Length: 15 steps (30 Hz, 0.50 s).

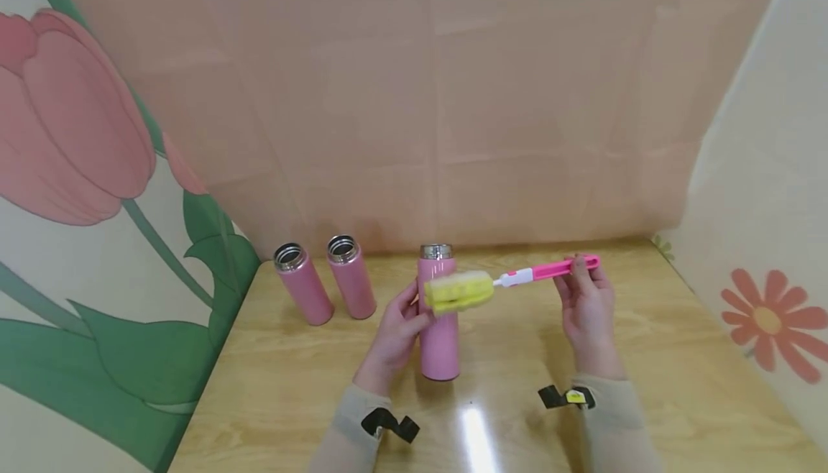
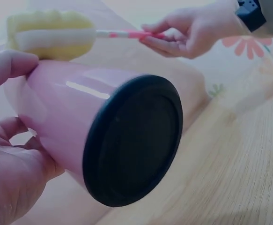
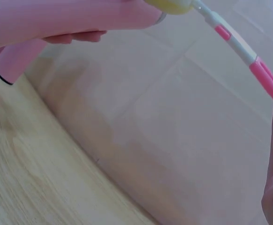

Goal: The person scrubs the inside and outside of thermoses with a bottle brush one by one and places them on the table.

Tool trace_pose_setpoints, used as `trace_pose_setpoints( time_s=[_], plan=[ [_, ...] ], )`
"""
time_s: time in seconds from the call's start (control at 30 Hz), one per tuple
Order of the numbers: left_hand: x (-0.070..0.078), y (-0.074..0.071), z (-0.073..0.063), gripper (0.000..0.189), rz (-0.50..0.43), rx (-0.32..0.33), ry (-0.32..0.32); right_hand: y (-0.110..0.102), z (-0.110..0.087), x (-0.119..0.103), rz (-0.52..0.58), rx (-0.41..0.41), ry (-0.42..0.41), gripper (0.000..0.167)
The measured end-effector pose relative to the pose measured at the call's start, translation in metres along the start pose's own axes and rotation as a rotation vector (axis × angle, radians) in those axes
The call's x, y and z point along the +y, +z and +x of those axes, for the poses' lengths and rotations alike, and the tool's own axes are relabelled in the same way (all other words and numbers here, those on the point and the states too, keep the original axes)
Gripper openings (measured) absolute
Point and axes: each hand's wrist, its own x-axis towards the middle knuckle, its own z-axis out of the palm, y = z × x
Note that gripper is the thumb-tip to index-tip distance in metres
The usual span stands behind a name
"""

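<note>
The pink bottle (image 1: 440,349) is in front of the person, upright in the head view and lifted above the table (image 1: 259,415), because the left wrist view shows its whole black base (image 2: 136,140). The left hand (image 1: 396,333) holds it with fingers and thumb around its side. The right hand (image 1: 587,308) pinches the pink handle (image 1: 552,269) of the sponge brush (image 1: 517,277) near the end; the yellow sponge (image 1: 459,292) lies across the bottle's upper part, and if they touch I cannot tell. For good work here, I think the left grip should be firm, so that the smooth bottle does not turn. A hold closer to the middle of the handle would probably give more control, since a long brush can swing. Two other pink bottles (image 1: 304,286) (image 1: 351,277) stand with open mouths on the table, to the person's left. I find no brand or readable writing on bottles or brush; a yellow label (image 1: 576,397) at the right sleeve is too small for reading.
</note>
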Motion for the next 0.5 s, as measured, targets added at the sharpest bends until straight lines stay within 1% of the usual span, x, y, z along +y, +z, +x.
trace_pose_setpoints(
  time_s=[0.13,0.3,0.37,0.5],
  plan=[
    [-0.003,0.0004,-0.0003,0.084,0.001,-0.01,-0.007,-0.0031,-0.0025,-0.0019,0.009,0.008,-0.015,0.01],
    [-0.0066,0.001,0.0013,0.079,-0.006,-0.024,-0.012,-0.0017,-0.0023,-0.0025,0.075,0.037,-0.023,0.008],
    [-0.0066,0.0011,0.0016,0.079,-0.003,-0.022,-0.016,-0.0007,-0.0022,-0.0029,0.101,0.046,-0.023,0.009],
    [-0.0065,0.0012,0.0019,0.077,-0.012,-0.009,-0.011,-0.0015,-0.0038,-0.0039,0.101,0.054,-0.009,0.009]
  ],
)
